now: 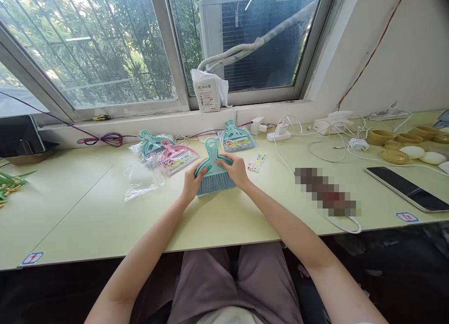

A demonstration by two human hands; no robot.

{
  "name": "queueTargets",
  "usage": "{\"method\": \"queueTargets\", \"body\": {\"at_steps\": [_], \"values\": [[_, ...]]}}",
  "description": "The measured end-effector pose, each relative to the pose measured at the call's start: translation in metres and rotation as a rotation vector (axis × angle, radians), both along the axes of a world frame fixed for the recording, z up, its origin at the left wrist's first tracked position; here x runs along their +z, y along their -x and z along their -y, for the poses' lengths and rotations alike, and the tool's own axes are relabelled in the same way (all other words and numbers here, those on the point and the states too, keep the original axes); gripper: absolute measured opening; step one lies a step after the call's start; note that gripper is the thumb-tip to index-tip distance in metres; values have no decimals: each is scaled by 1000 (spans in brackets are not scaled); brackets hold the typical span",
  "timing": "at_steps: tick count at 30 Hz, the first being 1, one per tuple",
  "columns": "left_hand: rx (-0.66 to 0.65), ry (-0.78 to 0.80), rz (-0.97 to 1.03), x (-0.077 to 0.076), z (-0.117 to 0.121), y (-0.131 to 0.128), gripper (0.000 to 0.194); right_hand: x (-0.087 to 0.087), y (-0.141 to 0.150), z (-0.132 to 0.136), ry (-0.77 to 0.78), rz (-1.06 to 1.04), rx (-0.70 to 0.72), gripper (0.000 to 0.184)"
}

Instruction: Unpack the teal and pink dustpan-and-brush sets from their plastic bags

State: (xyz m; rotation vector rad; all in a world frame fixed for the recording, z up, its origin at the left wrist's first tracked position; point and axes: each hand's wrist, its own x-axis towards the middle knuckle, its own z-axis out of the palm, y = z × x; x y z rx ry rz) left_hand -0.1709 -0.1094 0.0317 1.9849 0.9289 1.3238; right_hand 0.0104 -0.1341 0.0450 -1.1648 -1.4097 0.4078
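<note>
A teal hand brush point(214, 170) with grey bristles, apparently lying over a matching dustpan, is held just above or against the table in the middle. My left hand point(193, 180) closes on its left edge, and my right hand point(235, 169) closes on its right edge with the thumb on top. Behind my left hand lie a pink dustpan set point(178, 158) and a teal dustpan set point(150, 146). Another teal set point(237, 138) rests beyond my right hand. A small printed card point(257, 162) lies beside that hand, and a clear plastic bag point(143, 180) lies to the left.
A black-screened phone point(409, 188) and a pixelated item point(326, 193) with a white strap lie on the right. White chargers and cables point(280, 131) run along the back. Tan bowls point(380, 137) stand far right. A tablet point(19, 136) and coiled wires point(110, 139) are at left.
</note>
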Motion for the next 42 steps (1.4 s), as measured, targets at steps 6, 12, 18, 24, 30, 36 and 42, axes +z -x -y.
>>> {"method": "queueTargets", "body": {"at_steps": [6, 12, 18, 24, 30, 36, 42], "values": [[12, 10, 47, 3, 2, -2, 41, 5, 7, 8, 56, -92, -53, 21], [20, 1, 45, 5, 6, -3, 37, 4, 11, 8, 83, -141, -101, 22], [36, -11, 19, 6, 6, -4, 37, 2, 8, 4, 98, -173, -86, 24], [-179, 186, -27, 4, -12, 3, 45, -1, -7, -11, 117, -204, 132, 35], [-205, 584, 154, -19, -22, 3, 51, -15, -63, -32, 279, -50, -210, 34], [-45, 591, 286, -32, -41, 9, 40, -49, -117, -41, 632, 469, -633, 52], [66, 593, 397, -36, -52, 14, 33, -54, -122, -43, 636, 555, -579, 24]]}}
